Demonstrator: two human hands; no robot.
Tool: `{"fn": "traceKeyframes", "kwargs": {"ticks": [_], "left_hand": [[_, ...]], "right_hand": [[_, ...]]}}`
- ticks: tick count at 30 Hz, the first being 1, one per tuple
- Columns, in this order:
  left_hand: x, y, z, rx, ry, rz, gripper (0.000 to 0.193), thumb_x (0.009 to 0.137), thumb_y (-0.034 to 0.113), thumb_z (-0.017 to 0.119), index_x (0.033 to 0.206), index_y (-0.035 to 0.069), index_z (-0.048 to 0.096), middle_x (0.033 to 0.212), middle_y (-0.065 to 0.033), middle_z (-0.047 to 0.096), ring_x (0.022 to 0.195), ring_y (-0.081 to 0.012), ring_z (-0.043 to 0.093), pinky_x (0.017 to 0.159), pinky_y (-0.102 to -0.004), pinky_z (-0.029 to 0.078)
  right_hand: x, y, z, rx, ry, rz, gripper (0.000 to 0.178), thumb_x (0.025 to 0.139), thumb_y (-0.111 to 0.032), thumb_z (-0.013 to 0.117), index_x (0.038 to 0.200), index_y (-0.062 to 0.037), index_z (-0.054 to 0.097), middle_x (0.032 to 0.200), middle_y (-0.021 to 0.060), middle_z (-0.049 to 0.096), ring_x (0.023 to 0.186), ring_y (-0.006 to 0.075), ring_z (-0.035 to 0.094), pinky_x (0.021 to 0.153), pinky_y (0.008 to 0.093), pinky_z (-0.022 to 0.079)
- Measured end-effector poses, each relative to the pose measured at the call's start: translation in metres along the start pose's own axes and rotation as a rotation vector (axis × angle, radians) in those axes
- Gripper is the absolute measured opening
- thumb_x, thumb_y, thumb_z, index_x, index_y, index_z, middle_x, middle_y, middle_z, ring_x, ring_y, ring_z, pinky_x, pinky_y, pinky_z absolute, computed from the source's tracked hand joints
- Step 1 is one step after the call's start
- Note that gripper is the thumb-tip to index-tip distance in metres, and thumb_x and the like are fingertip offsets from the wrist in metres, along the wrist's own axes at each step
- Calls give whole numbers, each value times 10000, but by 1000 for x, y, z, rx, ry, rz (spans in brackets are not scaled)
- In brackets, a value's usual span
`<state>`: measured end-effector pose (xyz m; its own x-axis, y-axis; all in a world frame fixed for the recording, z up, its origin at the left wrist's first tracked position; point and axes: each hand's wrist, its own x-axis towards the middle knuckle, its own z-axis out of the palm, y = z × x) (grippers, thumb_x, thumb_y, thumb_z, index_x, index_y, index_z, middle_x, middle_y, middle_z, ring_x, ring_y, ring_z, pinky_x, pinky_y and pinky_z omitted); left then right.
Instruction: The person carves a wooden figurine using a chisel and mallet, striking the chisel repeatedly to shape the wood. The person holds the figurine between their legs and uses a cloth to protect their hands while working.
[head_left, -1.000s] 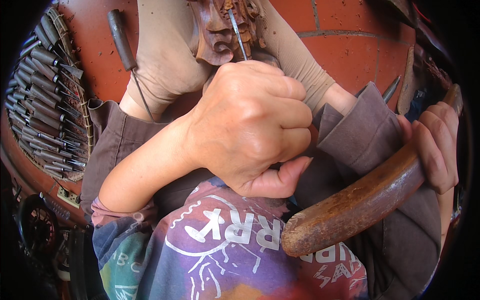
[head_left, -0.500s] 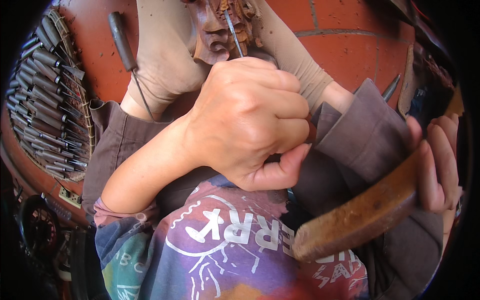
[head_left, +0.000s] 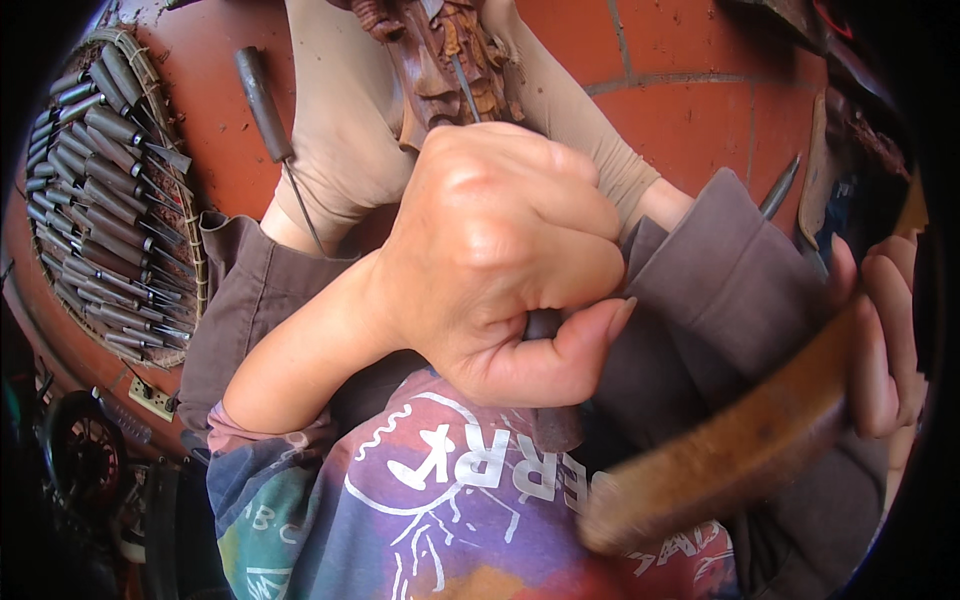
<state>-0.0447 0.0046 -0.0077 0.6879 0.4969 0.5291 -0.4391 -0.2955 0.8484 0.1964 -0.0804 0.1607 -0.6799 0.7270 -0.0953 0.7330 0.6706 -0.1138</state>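
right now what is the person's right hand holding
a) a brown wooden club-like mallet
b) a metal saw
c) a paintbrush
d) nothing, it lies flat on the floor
a: the right hand wraps its fingers around a brown wooden mallet, blurred, at the right of the view, while the left hand is fisted on a dark chisel handle aimed at the wood carving.

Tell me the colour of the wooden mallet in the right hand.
Warm brown, blurred with motion; the mallet shows in the head view, gripped by the right hand.

left hand (head_left: 500, 260): tight fist, thumb curled under | right hand (head_left: 885, 340): fingers wrapped, raised
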Motion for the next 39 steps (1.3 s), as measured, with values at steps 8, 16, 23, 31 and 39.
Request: {"fn": "traceKeyframes", "kwargs": {"ticks": [8, 16, 23, 31, 39], "left_hand": [[5, 3, -2, -48, 16, -34, 306, 749, 184, 594, 512, 56, 449, 509, -48, 368, 412, -219, 338, 400, -340, 256], [8, 8, -4, -11, 37, -100, 206, 587, 128, 633, 507, 89, 446, 502, -48, 362, 448, -257, 394, 416, -356, 297], [10, 26, -14, 176, -118, -14, 320, 704, 249, 651, 512, 100, 444, 525, -33, 363, 450, -214, 378, 422, -329, 267], [2, 73, -45, 377, 67, -703, 577, 904, 600, 467, 900, 25, 517, 730, -38, 486, 689, -154, 484, 609, -265, 336], [-32, 87, -72, -353, 895, -470, 274, 1020, 123, 485, 1256, 24, 386, 1119, -249, 608, 1079, -427, 635, 902, -469, 571]], "right_hand": [[16, 1, -7, 9, 27, 5, 450, 703, 172, 767, 1006, 77, 448, 770, 205, 551, 592, 296, 516, 495, 407, 442], [18, 11, 2, -18, 177, 6, 349, 594, 82, 734, 864, 50, 515, 671, 135, 531, 530, 251, 506, 441, 351, 398], [21, 18, 33, 53, 334, -72, 316, 423, -82, 668, 695, -14, 522, 561, 37, 443, 439, 178, 440, 381, 284, 303], [12, 21, 27, 96, 144, -37, 286, 528, -139, 652, 799, -102, 570, 594, -8, 402, 471, 152, 420, 419, 284, 302], [9, 19, 19, 104, 5, 71, 245, 580, -168, 637, 818, -125, 595, 596, -1, 318, 490, 166, 393, 440, 315, 300]]}}
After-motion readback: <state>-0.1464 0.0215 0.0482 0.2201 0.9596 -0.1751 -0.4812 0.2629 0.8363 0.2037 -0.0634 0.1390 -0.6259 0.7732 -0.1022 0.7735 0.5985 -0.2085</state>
